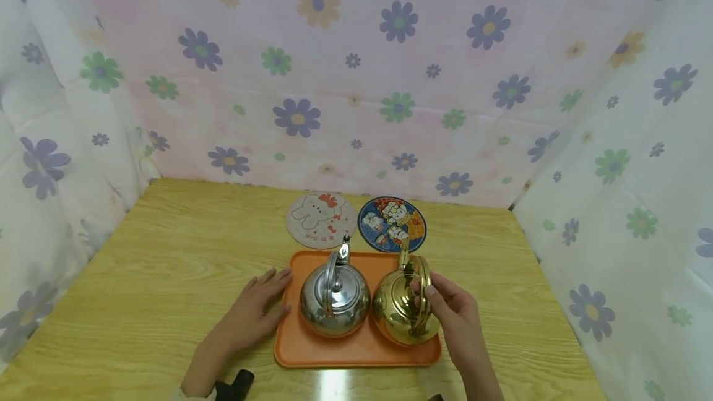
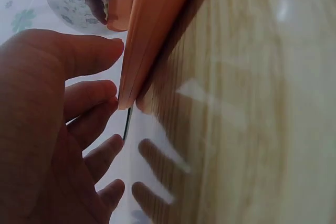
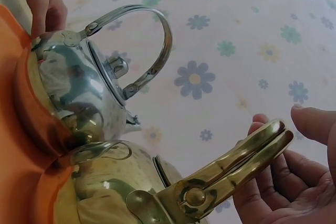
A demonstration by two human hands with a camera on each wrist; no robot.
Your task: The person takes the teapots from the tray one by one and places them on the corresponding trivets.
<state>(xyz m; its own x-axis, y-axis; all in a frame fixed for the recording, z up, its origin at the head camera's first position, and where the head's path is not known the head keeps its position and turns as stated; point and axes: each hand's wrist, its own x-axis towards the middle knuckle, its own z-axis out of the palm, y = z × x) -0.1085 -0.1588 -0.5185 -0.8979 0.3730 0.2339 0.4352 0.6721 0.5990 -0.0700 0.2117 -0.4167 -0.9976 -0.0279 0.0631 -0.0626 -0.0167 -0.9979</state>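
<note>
Hands apart: right hand (image 1: 459, 314) has fingers hooked round the handle (image 3: 247, 171) of the gold kettle (image 1: 392, 317), thumb just off it; left hand (image 1: 250, 314) clamped on nothing, at the left edge of the orange tray (image 1: 356, 354). Kettle's on tray's right half. If lifting, close thumb first, raise level, clear silver kettle (image 1: 345, 305) just beside, left steadying tray.

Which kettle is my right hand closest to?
The gold kettle, on the right side of the orange tray: your right hand is at its handle. The silver kettle stands to its left, farther from that hand.
</note>
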